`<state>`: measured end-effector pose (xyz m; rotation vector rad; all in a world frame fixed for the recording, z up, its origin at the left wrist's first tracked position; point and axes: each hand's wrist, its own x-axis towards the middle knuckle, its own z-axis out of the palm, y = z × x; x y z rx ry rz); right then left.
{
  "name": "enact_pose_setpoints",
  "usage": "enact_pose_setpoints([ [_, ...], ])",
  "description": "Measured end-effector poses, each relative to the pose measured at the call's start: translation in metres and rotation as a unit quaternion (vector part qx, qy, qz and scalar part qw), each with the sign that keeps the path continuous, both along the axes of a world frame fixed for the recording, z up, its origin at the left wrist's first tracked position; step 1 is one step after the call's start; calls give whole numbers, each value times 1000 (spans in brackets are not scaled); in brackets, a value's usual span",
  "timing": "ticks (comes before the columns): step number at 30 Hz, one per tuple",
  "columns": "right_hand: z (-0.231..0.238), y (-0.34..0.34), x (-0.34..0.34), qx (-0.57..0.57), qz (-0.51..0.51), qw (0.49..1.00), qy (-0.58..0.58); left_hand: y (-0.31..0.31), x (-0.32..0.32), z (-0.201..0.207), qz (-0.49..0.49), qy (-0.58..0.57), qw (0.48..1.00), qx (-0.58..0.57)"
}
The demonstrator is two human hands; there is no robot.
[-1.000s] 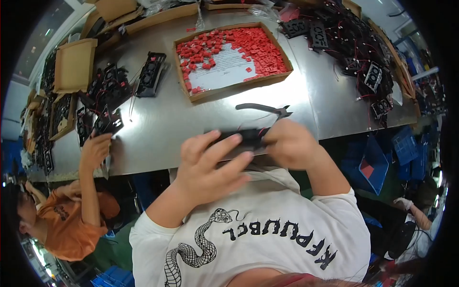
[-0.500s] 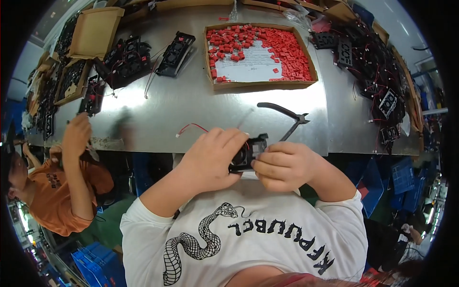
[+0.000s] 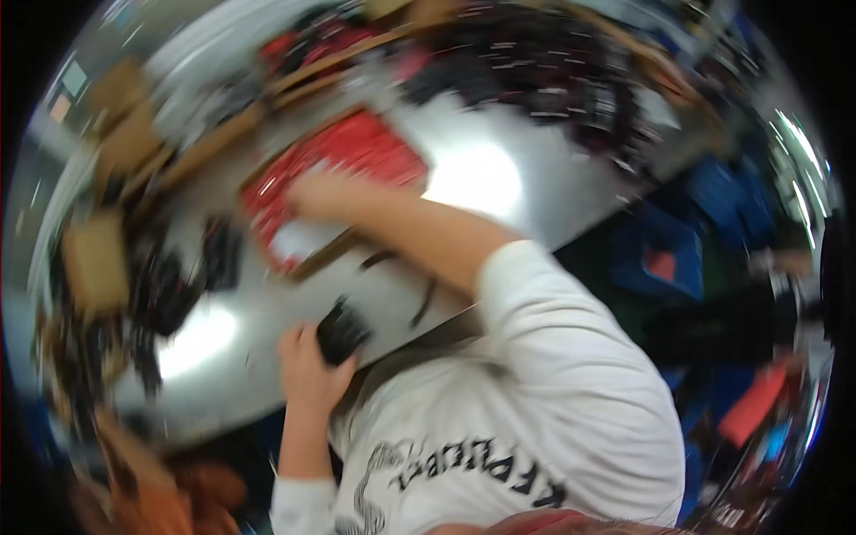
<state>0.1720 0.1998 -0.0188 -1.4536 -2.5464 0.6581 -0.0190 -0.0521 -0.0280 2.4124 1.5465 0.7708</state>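
Black unit (image 3: 342, 333) is gripped by left hand (image 3: 312, 367); right hand (image 3: 318, 196), grip unclear, extends over box (image 3: 319, 259).

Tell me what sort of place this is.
Probably a factory assembly workshop: a metal worktable carries a cardboard box of small red parts and a heap of dark parts, and another person in orange is beside it.

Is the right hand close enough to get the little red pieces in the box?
Probably yes: the right hand is over the open cardboard box, right by the red pieces, and nothing seems to block it. It's too blurred to tell whether it touches any.
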Motion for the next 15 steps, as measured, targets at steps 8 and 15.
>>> enact_pose_setpoints([
  [8, 31, -51, 11, 30, -53, 991, 119, -33, -29, 2, 85, 89, 992, -35],
  [15, 25, -206, 39, -10, 42, 924, 380, -42, -27, 14, 133, 211, 968, 14],
])
